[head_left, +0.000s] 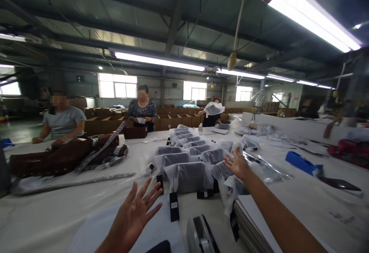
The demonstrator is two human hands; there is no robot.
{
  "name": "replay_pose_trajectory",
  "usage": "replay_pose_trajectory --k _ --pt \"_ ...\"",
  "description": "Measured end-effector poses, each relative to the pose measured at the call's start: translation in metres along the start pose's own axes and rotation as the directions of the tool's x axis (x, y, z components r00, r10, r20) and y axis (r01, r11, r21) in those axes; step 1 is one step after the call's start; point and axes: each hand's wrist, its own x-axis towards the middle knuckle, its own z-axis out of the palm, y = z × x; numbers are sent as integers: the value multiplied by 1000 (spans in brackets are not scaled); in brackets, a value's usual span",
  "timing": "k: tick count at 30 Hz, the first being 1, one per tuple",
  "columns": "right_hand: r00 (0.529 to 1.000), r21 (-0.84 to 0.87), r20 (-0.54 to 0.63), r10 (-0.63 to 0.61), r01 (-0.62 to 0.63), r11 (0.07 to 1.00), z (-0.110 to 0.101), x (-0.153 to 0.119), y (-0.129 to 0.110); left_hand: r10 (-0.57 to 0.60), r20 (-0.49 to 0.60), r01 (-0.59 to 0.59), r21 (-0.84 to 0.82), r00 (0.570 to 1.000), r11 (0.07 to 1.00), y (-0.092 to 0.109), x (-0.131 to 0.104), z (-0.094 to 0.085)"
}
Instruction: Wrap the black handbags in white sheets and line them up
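My left hand [137,210] is raised over the near side of the table, palm up with its fingers spread and nothing in it. A sheet of white paper [95,226] lies beneath it. Beyond it stands a bag wrapped in thin white film [190,178], with a black tag [174,207] hanging off its front. Farther right, my right hand [236,164] is held out beside the wrapped bags, fingers spread, holding nothing. Below my right forearm is a stack of white sheets or boards [253,226]. A grey and black device [201,235] sits between my arms, partly cut off.
Several more wrapped bags run back in rows along the white table [138,199]. Brown leather-like pieces [66,155] lie at left. A blue tape dispenser [302,163] and clear plastic bags [268,168] lie at right. Several people work behind the table, near cardboard boxes [170,121].
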Motion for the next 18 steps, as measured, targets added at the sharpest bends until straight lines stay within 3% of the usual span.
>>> replay_pose_trajectory --k 3,5,12,18 --pt "998 -17 -68 -3 2 1000 -17 20 -9 -47 -1 47 -22 999 999 -1 27 27" --pt "992 -30 -126 6 -10 999 -36 30 -14 -81 8 81 -26 997 996 -12 38 32" --pt "941 -44 -338 28 -46 998 -138 25 -35 -232 6 231 -100 973 968 -63 47 5" --pt "899 -27 -438 6 -20 999 -210 -8 -52 -286 24 287 -101 958 953 -74 28 -3"
